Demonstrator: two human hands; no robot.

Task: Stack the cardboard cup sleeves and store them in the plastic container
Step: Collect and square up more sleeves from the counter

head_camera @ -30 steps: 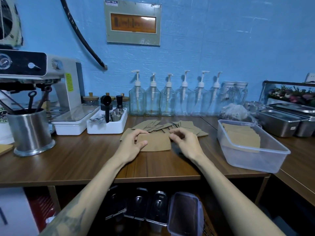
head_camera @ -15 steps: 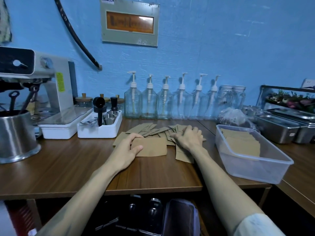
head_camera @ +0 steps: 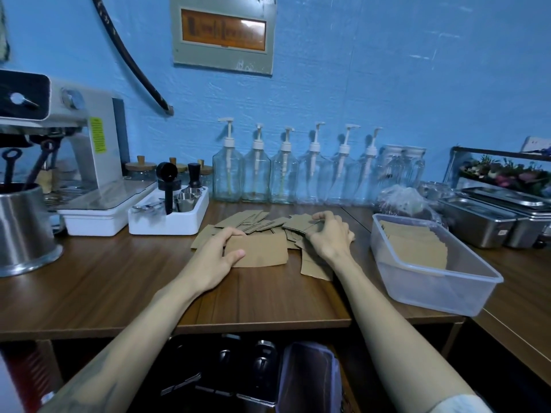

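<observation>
I am still in the gathering step: my left hand [head_camera: 219, 254] lies with fingers curved over the near left end of a flat brown cardboard cup sleeve [head_camera: 258, 251] on the dark wooden desk [head_camera: 119, 281], steadying it as the base of a stack. My right hand [head_camera: 327, 234] has its fingers curled onto the loose pile of brown cardboard sleeves [head_camera: 253, 220] just beyond, pinching one at its edge. Next I judge I must draw that sleeve onto the base and square it. The clear rectangular plastic container [head_camera: 441, 290] sits to the right, some sleeves already inside.
</observation>
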